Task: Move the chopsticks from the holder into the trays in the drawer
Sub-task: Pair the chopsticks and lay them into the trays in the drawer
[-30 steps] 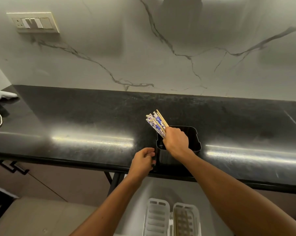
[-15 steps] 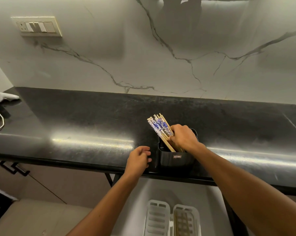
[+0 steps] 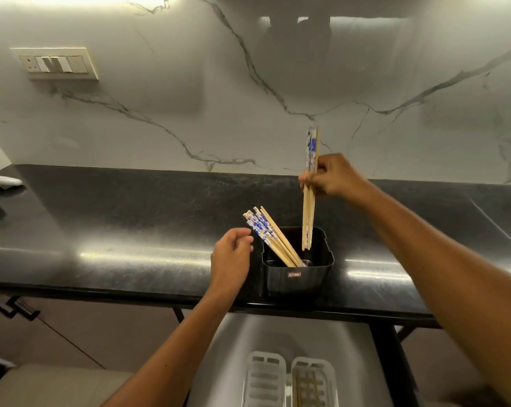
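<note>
Chopsticks (image 3: 309, 189), a small bundle with blue-and-white patterned tops and plain wooden shafts, are pinched at mid-length between the thumb and curled fingers of the person's right hand (image 3: 335, 176). The bundle hangs almost upright, long axis running from 12 to 6 o'clock: patterned ends point up against the marble backsplash (image 3: 248, 92), tapered tips point down and sit level with the rim of the black holder (image 3: 296, 273), toward its 1 o'clock corner. Whether the tips have cleared the rim cannot be told.

The remaining chopsticks (image 3: 270, 236) lean inside the holder, patterned ends fanned toward 10 o'clock, tips buried near the middle of the floor. The left hand (image 3: 232, 255) hovers just beside the holder at 9 o'clock, fingers loosely curled and holding nothing, close to the leaning tops but apart from them.

The holder stands at the front edge of the dark countertop (image 3: 130, 218). At 6 o'clock the open drawer (image 3: 233, 348) shows two white trays (image 3: 266, 374) side by side; the right one appears to hold a few chopsticks already.

Step in hand, by judgement: lifting out one batch. The next move calls for carrying the bundle down toward 6 o'clock and turning it from upright to flat, aligned with a tray's length.
</note>
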A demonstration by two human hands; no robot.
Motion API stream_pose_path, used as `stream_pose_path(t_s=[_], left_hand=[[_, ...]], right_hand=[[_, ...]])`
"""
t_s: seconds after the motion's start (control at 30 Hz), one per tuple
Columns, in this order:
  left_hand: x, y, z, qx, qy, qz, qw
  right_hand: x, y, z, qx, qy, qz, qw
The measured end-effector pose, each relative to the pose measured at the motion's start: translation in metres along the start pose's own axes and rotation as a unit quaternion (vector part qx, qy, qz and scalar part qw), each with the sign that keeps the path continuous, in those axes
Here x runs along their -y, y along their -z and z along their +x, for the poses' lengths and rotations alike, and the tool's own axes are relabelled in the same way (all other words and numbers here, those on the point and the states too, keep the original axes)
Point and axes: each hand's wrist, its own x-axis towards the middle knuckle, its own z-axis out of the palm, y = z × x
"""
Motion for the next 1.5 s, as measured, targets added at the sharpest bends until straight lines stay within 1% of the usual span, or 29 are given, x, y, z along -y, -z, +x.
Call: stream_pose_path(t_s=[0.07,0.13,0.2,0.27,0.3,0.4,0.43,0.53,0.63,0.8,0.87,1.0,1.07,1.23,1.37,1.43,1.5], left_hand=[[-0.021,-0.006,-0.004,0.025,-0.053,0.000,0.998],[-0.040,-0.015,-0.010,0.077,-0.083,-0.004,0.994],[-0.056,-0.027,-0.020,0.166,-0.073,-0.031,0.983],[-0.065,-0.044,-0.034,0.261,-0.032,-0.069,0.962],[-0.068,-0.053,-0.041,0.283,-0.008,-0.083,0.956],[-0.063,-0.073,-0.057,0.287,0.071,-0.134,0.946],[-0.059,-0.078,-0.062,0.290,0.086,-0.147,0.942],[-0.046,-0.083,-0.075,0.307,0.098,-0.147,0.935],[-0.036,-0.084,-0.082,0.323,0.113,-0.133,0.930],[-0.026,-0.081,-0.083,0.351,0.109,-0.109,0.924],[-0.023,-0.081,-0.084,0.351,0.114,-0.108,0.923],[-0.017,-0.081,-0.086,0.342,0.101,-0.065,0.932],[-0.016,-0.080,-0.086,0.337,0.091,-0.048,0.936],[-0.019,-0.077,-0.083,0.316,0.084,-0.064,0.943],[-0.020,-0.077,-0.081,0.310,0.088,-0.071,0.944],[-0.018,-0.077,-0.081,0.308,0.088,-0.066,0.945],[-0.015,-0.075,-0.082,0.309,0.092,-0.056,0.945]], right_hand=[[0.019,0.022,-0.002,0.010,-0.003,0.038,0.999],[0.030,0.036,-0.007,0.020,-0.024,0.059,0.998],[0.032,0.042,-0.014,0.030,-0.068,0.092,0.993],[0.026,0.041,-0.023,0.045,-0.109,0.124,0.985],[0.021,0.038,-0.028,0.052,-0.124,0.135,0.982],[0.000,0.025,-0.045,0.060,-0.159,0.154,0.973],[-0.007,0.021,-0.051,0.059,-0.167,0.154,0.972],[-0.028,0.011,-0.065,0.058,-0.179,0.147,0.971],[-0.040,0.010,-0.073,0.068,-0.194,0.170,0.964],[-0.045,0.014,-0.078,0.104,-0.205,0.184,0.956],[-0.046,0.015,-0.078,0.100,-0.197,0.181,0.958],[-0.041,0.020,-0.074,0.000,-0.118,0.113,0.987],[-0.034,0.025,-0.071,-0.024,-0.094,0.085,0.992],[-0.022,0.027,-0.063,-0.047,-0.094,0.067,0.992],[-0.019,0.019,-0.061,-0.116,-0.080,0.033,0.989],[-0.015,0.020,-0.062,-0.151,-0.066,0.046,0.985],[-0.009,0.027,-0.061,-0.178,-0.058,0.083,0.979]])
